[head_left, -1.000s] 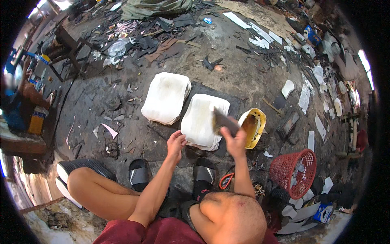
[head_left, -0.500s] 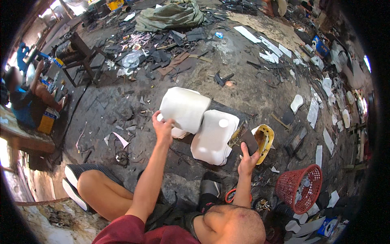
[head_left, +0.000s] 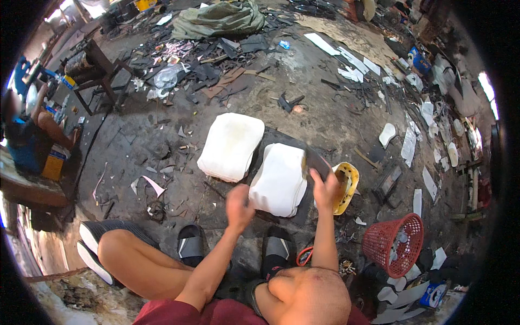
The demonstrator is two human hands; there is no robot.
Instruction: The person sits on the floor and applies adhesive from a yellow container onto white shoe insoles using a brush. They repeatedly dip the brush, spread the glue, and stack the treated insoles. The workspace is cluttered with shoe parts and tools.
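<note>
Two stacks of white sheets with rounded corners lie on the floor before me, the left stack [head_left: 231, 146] and the right stack [head_left: 279, 181]. My left hand [head_left: 239, 207] is at the lower left corner of the right stack, its fingers curled closed; whether they pinch a sheet is hidden. My right hand [head_left: 325, 189] grips a dark flat piece [head_left: 318, 163] at the right stack's edge. Seen edge-on, that piece is tilted over the sheets. Just right of this hand stands a yellow open container [head_left: 351, 181] with brown stains inside.
A red perforated basket [head_left: 392, 244] with scraps in it leans at the right. Dark and white offcuts litter the floor, and a green cloth heap [head_left: 219, 21] lies far off. At left, another person [head_left: 32, 135] sits near a dark stand [head_left: 97, 70].
The white sheet my left hand held now lies on the left stack. That hand has moved right and nearer me. My right hand has shifted left and up, turning the dark piece.
</note>
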